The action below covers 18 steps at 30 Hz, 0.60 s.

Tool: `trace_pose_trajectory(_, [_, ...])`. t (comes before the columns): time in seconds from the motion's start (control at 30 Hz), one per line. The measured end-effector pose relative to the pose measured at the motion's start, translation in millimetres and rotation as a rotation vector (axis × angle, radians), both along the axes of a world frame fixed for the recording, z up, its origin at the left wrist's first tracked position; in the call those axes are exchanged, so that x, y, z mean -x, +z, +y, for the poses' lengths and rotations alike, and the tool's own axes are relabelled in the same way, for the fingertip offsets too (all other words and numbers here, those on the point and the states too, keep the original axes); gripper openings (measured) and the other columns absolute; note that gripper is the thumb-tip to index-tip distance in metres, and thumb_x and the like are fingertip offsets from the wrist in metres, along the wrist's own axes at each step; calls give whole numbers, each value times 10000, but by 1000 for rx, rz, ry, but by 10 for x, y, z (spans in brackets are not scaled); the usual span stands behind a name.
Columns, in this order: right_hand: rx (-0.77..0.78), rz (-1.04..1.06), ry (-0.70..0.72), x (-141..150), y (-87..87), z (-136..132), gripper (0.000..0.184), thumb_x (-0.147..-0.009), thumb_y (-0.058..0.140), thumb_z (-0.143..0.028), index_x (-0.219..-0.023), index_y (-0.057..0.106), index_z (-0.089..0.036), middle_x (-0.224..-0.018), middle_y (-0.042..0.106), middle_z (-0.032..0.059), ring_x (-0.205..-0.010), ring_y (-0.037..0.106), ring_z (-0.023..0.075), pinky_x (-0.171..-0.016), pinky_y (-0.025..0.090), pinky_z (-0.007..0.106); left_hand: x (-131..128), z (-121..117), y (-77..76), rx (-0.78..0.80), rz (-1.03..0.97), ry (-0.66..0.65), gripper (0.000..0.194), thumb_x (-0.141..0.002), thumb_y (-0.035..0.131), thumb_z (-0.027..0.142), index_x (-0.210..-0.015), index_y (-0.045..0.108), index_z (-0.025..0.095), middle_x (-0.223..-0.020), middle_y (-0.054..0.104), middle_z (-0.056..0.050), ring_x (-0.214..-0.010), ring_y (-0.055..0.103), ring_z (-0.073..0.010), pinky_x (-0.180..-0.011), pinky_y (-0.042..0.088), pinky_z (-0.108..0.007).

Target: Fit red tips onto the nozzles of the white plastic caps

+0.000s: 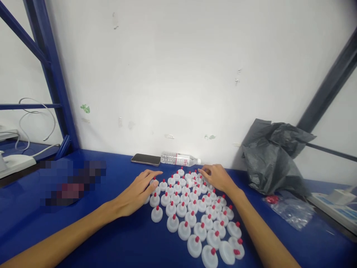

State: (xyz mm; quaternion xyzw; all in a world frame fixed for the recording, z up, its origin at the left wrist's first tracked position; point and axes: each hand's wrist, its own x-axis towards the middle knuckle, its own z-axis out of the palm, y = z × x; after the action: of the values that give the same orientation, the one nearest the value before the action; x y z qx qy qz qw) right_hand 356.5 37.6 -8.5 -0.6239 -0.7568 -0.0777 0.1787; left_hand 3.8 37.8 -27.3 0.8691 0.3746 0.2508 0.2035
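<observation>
Many white, round, translucent caps with small red tips [181,210] stand close together on the blue tabletop [131,238], most of them upright. A few at the front right and the far right side are tilted. My left hand [141,191] lies along the left edge of the group, fingers stretched out and thumb apart, partly covering some caps. At the far right edge, my right hand [219,176] has its fingers curved and its thumb apart from the index finger, close to the caps. Neither hand visibly grips one.
A dark phone [145,159] and a clear water bottle [180,159] lie along the white wall. To the right are a grey plastic bag [275,158], a clear bag [292,212] with something red, and a power strip [338,212]. A blurred patch covers the left.
</observation>
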Motion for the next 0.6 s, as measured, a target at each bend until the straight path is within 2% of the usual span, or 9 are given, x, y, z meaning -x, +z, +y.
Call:
trace_pose_trajectory(0.23, [-24,-17,0,19,8,-18,480,-1022,373,-444,-757,702,-215,-667,710,37,-639,629,188,-646,361,281,5,12,-24,-25,-21,7,461,-1049,286,457,-1454,427,288,-1408,495,-64,-1327,467,-223,-1170,348,-406])
trace_pose_trajectory(0.6, [-37,-24,14,-6,-13,6,430,-1007,401,-341,-659,622,-217,-594,647,16,-555,554,168,-597,307,280,-2,30,-46,-32,-11,25,453,-1039,318,457,-1438,449,289,-1353,533,-63,-1271,514,-229,-1133,394,-400])
